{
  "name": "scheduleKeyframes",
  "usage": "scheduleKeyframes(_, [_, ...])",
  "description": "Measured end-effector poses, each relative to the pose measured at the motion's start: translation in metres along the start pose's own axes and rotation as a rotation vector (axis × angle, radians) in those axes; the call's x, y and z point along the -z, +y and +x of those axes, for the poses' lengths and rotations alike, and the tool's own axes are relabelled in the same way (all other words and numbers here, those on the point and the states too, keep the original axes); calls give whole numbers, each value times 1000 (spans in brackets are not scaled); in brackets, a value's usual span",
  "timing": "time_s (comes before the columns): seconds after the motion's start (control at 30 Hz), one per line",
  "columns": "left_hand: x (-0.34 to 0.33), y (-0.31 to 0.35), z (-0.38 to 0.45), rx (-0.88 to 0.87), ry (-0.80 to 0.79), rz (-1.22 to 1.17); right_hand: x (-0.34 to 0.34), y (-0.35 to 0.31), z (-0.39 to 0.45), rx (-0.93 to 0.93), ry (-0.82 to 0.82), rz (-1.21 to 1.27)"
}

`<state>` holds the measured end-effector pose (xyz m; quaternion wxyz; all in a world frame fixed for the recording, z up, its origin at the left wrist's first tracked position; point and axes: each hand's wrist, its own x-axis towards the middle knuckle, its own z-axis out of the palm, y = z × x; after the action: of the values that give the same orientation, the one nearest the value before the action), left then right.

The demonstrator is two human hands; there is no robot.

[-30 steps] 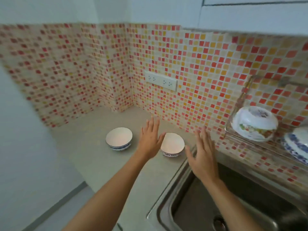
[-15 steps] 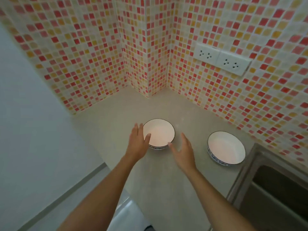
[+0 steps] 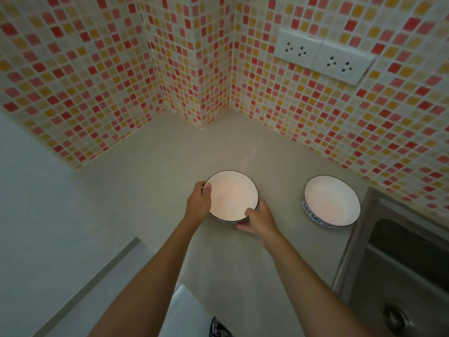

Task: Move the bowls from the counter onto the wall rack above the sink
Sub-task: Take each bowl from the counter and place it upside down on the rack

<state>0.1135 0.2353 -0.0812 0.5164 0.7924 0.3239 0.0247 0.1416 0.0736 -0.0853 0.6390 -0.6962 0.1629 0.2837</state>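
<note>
though gripped by two hands [image 3: 198,201] [image 3: 261,218], two bowls [image 3: 232,195] [image 3: 331,200]

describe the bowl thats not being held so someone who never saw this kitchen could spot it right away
Find the steel sink at the right. On the counter just left of it sits a white bowl, under the wall sockets. Unlike the bowl held by both hands, it is untouched and shows a blue pattern on its outer wall.

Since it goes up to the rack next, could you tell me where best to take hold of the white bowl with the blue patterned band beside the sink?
Judging by its pose, take the white bowl with the blue patterned band at opposite sides of its rim, thumbs over the edge, coming from above. It sits upright, open and apparently empty on the grey counter.
</note>
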Motion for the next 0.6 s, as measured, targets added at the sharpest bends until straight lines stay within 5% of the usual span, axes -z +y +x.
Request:
scheduleKeyframes(0.27, [-27, 32, -58, -207, -53, 56, 69, 4, -75, 22, 34, 113])
scheduleKeyframes(0.6, [-156, 86, -171, -366, -452, -26, 235, 34, -173, -85, -1, 644])
